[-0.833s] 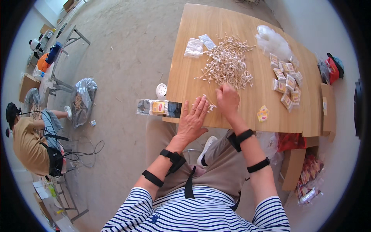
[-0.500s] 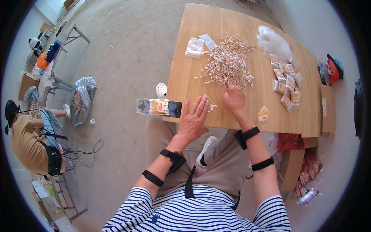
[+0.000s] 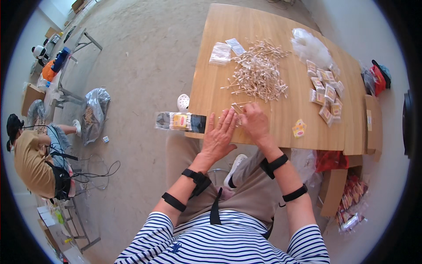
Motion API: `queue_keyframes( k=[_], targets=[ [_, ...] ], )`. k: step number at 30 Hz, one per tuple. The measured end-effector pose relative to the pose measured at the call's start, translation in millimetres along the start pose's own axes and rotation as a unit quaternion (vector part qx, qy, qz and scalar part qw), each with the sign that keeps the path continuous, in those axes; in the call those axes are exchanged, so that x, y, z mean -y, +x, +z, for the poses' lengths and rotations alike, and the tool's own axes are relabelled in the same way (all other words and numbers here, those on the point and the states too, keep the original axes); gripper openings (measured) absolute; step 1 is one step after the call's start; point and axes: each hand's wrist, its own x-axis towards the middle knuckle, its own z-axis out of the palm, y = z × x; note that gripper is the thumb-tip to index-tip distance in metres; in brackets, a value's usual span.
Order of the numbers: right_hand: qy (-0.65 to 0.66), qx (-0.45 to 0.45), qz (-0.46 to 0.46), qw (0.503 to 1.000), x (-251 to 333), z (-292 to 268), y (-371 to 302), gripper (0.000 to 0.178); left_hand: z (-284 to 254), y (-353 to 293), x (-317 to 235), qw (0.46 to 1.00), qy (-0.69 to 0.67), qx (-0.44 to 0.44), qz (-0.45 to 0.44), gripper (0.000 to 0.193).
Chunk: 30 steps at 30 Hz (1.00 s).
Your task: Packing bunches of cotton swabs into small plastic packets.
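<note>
My left hand (image 3: 220, 132) lies flat near the table's front left edge, fingers stretched out beside a few loose cotton swabs (image 3: 238, 121). Close against its fingertips, my right hand (image 3: 256, 123) is closed in a pinch, with cotton swabs (image 3: 240, 105) showing at its fingers; how many it holds is hidden. Farther back spreads a big heap of cotton swabs (image 3: 261, 72). Left of my left hand, a clear pack of swabs with a yellow card (image 3: 179, 120) juts past the table edge, next to a dark strip (image 3: 199, 124).
Small filled swab packs (image 3: 327, 92) lie at the right, below a pile of clear bags (image 3: 312, 48). Yellow cards (image 3: 299, 129) rest near the front edge. Flat clear sleeves (image 3: 220, 53) sit back left. Another person (image 3: 37, 163) sits at far left beside a grey plastic sack (image 3: 94, 114).
My right hand has moved from the near edge of the heap leftward and toward me, to the left hand's fingertips. The left hand has stayed in place.
</note>
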Motion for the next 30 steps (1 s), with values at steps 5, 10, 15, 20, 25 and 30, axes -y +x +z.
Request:
queue_keyframes(
  k=[5,10,15,20,25,30],
  targets=[
    [0.038,-0.020,-0.034,0.998,-5.8,10.7,1.0,0.002,1.0,0.2,0.4,1.000,-0.003,-0.005,0.005,0.115],
    [0.028,0.001,-0.081,0.996,-8.0,13.9,2.2,0.002,0.5,0.1,0.5,1.000,0.006,-0.008,0.004,0.116],
    [0.046,0.030,-0.076,0.996,-8.7,8.5,3.4,0.003,-1.0,-1.0,0.9,1.000,-0.002,-0.002,0.004,0.116],
    [-0.025,-0.076,0.040,0.996,-32.1,0.8,13.5,0.008,-3.9,-0.5,-0.7,1.000,-0.004,-0.004,0.005,0.116],
    [-0.019,-0.048,0.025,0.998,-23.2,-1.8,19.8,0.008,-3.0,-1.7,0.2,1.000,-0.003,0.001,-0.001,0.115],
    [-0.064,-0.049,-0.051,0.995,-31.5,6.0,26.2,0.004,-2.0,0.8,-1.4,1.000,0.000,-0.001,0.001,0.117]
  ],
)
